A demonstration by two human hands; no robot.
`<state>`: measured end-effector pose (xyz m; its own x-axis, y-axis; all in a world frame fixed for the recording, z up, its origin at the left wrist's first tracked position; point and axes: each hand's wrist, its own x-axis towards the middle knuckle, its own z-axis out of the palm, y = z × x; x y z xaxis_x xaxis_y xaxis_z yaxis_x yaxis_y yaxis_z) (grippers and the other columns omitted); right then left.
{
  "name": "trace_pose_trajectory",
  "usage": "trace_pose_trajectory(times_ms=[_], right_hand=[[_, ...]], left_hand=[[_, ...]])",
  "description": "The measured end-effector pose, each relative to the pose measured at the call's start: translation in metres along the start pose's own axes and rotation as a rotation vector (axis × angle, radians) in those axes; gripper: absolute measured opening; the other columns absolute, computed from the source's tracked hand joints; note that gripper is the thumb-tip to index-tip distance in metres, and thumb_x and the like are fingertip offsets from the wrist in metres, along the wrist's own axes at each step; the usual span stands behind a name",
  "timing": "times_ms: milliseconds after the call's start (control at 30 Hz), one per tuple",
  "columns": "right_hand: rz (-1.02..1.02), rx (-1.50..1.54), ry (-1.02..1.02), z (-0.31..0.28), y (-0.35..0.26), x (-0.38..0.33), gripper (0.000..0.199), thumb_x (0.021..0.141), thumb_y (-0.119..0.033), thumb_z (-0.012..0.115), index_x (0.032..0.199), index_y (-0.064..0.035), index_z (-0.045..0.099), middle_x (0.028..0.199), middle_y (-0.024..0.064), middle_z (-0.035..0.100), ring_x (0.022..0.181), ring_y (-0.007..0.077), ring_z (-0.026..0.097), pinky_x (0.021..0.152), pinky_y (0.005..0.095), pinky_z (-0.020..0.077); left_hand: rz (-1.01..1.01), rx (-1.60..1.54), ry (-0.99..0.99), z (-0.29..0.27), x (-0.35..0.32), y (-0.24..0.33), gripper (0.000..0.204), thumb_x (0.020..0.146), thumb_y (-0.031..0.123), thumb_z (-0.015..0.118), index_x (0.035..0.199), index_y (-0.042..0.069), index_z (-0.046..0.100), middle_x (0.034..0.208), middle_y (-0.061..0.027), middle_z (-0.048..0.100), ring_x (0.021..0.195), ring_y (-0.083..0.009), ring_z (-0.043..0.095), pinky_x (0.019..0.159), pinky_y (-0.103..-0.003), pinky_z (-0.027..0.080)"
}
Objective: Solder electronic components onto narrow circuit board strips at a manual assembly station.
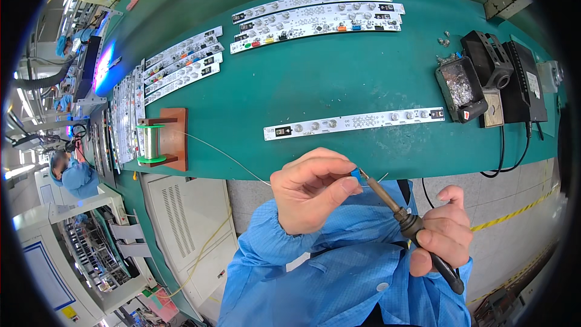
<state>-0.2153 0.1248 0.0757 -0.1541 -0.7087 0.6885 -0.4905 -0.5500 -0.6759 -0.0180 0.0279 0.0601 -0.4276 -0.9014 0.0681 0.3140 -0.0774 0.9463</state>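
My right hand (445, 233) is closed round the dark handle of a soldering iron (387, 198), which points up and to the left. My left hand (315, 189) pinches a small blue part (356, 174) between thumb and fingertips, right by the iron's tip. Whether tip and part touch, I cannot tell. Thin solder wire (224, 152) runs from a spool (150, 143) on a brown wooden stand into my left hand. Just beyond both hands, a long white circuit board (354, 122) with several round clear parts lies on the green table.
More white circuit boards (315, 27) lie at the back, with others (181, 63) stacked at the left. A black tray of metal scraps (461, 88), an iron holder (493, 60) and a black box (523, 82) with cables stand at the right. Other people (75, 172) are at the far left.
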Motion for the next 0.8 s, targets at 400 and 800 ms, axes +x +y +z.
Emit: trace_pose_trajectory(times_ms=[400, 800], right_hand=[[-0.036, -0.12, 0.022, -0.019, 0.013, -0.011, 0.025, 0.093, -0.029, 0.054, 0.08, -0.0075, 0.05, 0.057, 0.0034, 0.044, 0.054, 0.0162, 0.04, 0.071, 0.05, 0.0382], [0.345, -0.646, 0.151, -0.048, 0.066, -0.037, 0.035, 0.089, -0.011, 0.056, 0.119, 0.0061, 0.056, 0.101, 0.0206, 0.062, 0.098, 0.0303, 0.056, 0.092, 0.0409, 0.0425]], left_hand=[[-0.015, 0.005, 0.036, -0.001, -0.002, 0.0, 0.02, 0.08, -0.009, 0.064, 0.1, -0.007, 0.064, 0.097, -0.0196, 0.063, 0.075, -0.0235, 0.068, 0.064, -0.033, 0.06], [-0.025, 0.028, 0.034, 0.001, 0.0, 0.004, 0.022, 0.079, -0.008, 0.065, 0.101, -0.006, 0.065, 0.095, -0.0196, 0.064, 0.073, -0.024, 0.068, 0.062, -0.032, 0.059]])
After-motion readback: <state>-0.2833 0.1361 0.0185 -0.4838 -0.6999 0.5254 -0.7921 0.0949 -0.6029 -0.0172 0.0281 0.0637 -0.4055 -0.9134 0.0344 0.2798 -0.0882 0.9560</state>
